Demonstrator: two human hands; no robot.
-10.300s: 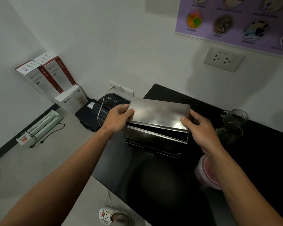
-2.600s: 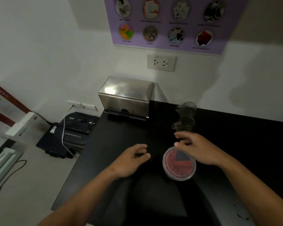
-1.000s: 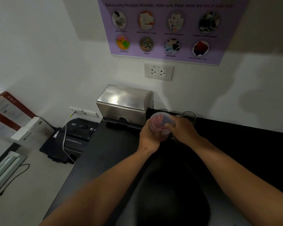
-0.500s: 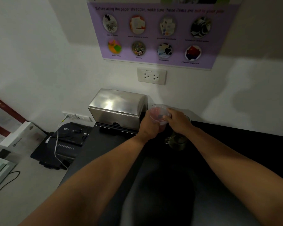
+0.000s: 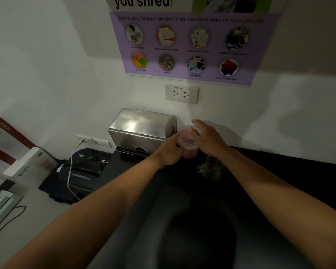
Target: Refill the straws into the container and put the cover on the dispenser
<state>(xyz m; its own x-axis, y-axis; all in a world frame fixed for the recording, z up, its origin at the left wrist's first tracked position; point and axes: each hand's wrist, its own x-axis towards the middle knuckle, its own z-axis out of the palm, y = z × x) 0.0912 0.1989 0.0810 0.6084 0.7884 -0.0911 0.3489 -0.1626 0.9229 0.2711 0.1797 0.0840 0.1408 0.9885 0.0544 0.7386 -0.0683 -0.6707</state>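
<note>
The left hand (image 5: 170, 154) has its grip closed around the clear tub of red straws (image 5: 187, 143), held just right of the covered steel dispenser (image 5: 142, 131) above the black desk (image 5: 279, 171); the right hand (image 5: 208, 138) rests released over the tub's rim. Step in hand: placing the tub. Next move likely requires lowering it level beside the dispenser

Honestly not much to report on you here: both your forearms run in bare from the bottom edge, the left from about 7 o'clock and the right from about 4 o'clock, with no sleeve reaching the frame. Your left hand (image 5: 170, 152) and right hand (image 5: 208, 139) are bare too. You've got short, plain nails as far as the blur lets me tell.
</note>
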